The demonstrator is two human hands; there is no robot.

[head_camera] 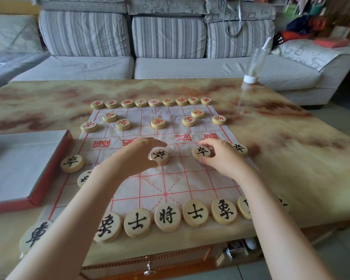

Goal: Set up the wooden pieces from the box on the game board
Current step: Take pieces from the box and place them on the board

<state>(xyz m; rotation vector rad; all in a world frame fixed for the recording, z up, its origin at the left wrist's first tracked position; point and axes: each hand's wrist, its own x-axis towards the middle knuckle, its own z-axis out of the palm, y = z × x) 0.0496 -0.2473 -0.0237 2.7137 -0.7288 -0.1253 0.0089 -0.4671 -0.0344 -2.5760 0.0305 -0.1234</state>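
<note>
On the cloth game board (170, 178), which lies mid-table with the box (18, 164) at its left, each hand pinches one black-lettered wooden piece in the near half, the left hand (135, 156) gripping the centre piece (159, 156) and the right hand (220, 156) the right piece (201, 152).

Living room in soft daylight.
A grey striped fabric sofa (168, 37) stands behind the beige marble-patterned low table (291, 150); pale grey floor tiles (346, 245) show at right.

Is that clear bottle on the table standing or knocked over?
Standing: the clear bottle rests on its white base on the table, tip up.
</note>
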